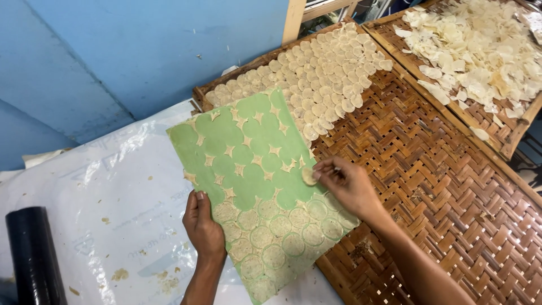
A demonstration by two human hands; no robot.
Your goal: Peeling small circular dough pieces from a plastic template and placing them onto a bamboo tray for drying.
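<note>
Two bare hands work over a green sheet [257, 169] that lies tilted, its upper part over the near end of a woven bamboo tray [429, 169] and its lower part over a white plastic-covered surface [101, 186]. Left hand [202, 226] lies flat on the sheet's lower-left edge, fingers extended and pressing down, gripping nothing. Right hand [347, 183] is pinched shut, thumb and fingertips closed on one pale dough disc [309, 176] held just above the sheet's right edge. Sheet's upper half shows bare green circles with small star-shaped dough scraps [243, 152] left between them; lower half has round cut discs [271, 237] sitting in the thin dough layer. On the bamboo tray, past the sheet's top edge, overlapping rows of pale discs [324, 73] cover the far-left part; the rest of the weave is bare. Second bamboo tray [508, 135] at top right, touching the first along their frames, carries a loose heap of curled white chips [480, 48]. Black roll [34, 254] lies at bottom left on the plastic, well apart from both hands. Blue wall [141, 51] behind. Small dough crumbs [119, 275] dot the plastic near the left wrist.
</note>
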